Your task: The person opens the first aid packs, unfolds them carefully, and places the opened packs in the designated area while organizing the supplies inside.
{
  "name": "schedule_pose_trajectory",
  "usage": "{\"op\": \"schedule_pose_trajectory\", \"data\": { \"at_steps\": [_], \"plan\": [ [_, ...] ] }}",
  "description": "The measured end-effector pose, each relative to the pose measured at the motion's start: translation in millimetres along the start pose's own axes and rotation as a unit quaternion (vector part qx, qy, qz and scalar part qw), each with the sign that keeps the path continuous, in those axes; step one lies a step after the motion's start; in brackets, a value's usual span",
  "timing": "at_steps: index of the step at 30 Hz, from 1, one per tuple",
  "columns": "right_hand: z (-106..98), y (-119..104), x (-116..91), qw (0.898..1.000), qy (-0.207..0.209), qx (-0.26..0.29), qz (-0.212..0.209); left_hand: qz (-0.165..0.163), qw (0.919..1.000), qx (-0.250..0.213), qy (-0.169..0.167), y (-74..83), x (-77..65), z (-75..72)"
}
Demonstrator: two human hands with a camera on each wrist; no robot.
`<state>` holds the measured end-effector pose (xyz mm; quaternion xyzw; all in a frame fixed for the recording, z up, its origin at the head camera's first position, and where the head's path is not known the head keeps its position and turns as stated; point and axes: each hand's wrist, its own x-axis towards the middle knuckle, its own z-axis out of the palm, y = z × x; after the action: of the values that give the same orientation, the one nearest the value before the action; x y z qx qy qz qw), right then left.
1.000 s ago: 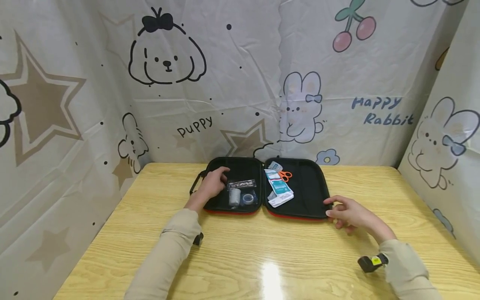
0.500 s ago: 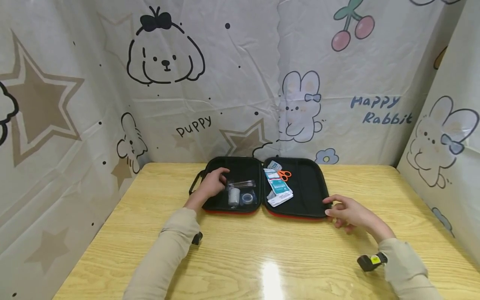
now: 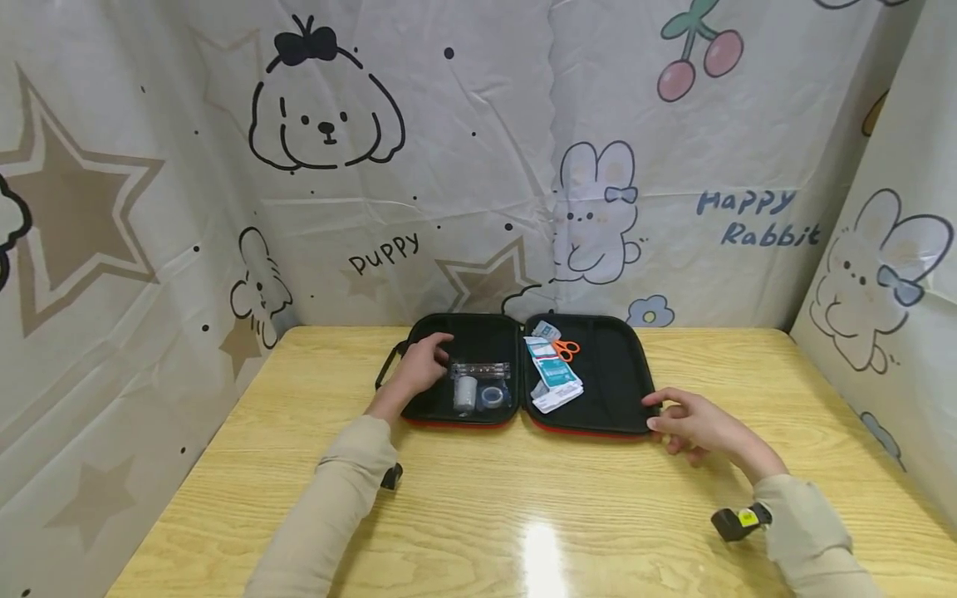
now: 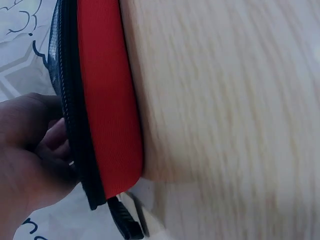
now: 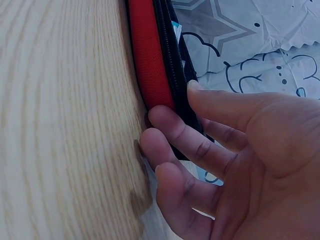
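Observation:
An unzipped first-aid case [image 3: 620, 365] lies flat on the table, black inside and red outside. My left hand [image 3: 424, 365] reaches over its left half with relaxed fingers; the rim hides part of them in the left wrist view. At the front right corner, my right hand [image 3: 691, 422] pinches the edge, thumb on the rim and a finger against the red side [image 5: 150, 70]. A white bandage roll [image 3: 465, 394], a tape roll [image 3: 493, 397] and a clear narrow packet [image 3: 481, 371] lie in the left half. Orange-handled scissors [image 3: 566, 350] and packets [image 3: 555, 374] lie in the right.
The wooden table [image 3: 478, 515] extends in front of the case and to both sides. A printed cloth [image 3: 478, 166] hangs behind and at the sides. A black carry handle [image 3: 389, 365] sticks out from the case's left side.
The head view has shifted very slightly. Both hands keep their places at the case, and its contents lie as before.

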<state>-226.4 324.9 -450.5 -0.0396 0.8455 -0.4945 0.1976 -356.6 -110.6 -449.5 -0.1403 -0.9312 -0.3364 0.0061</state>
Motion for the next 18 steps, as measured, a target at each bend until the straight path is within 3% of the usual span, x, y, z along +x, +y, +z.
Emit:
{"op": "schedule_pose_trajectory", "data": {
  "at_steps": [6,9,18],
  "plan": [
    [-0.5,0.3,0.9,1.000,0.002,-0.003,0.000,-0.015,0.9993,0.025,0.023,5.9,-0.7,-8.2],
    [-0.6,0.5,0.5,1.000,0.002,-0.003,0.001,-0.022,0.9991,0.032,0.019,10.6,3.9,-7.5],
    [-0.2,0.8,0.6,1.000,0.001,0.002,0.005,0.042,0.9990,-0.017,0.005,32.4,16.1,-3.4]
  ]
}}
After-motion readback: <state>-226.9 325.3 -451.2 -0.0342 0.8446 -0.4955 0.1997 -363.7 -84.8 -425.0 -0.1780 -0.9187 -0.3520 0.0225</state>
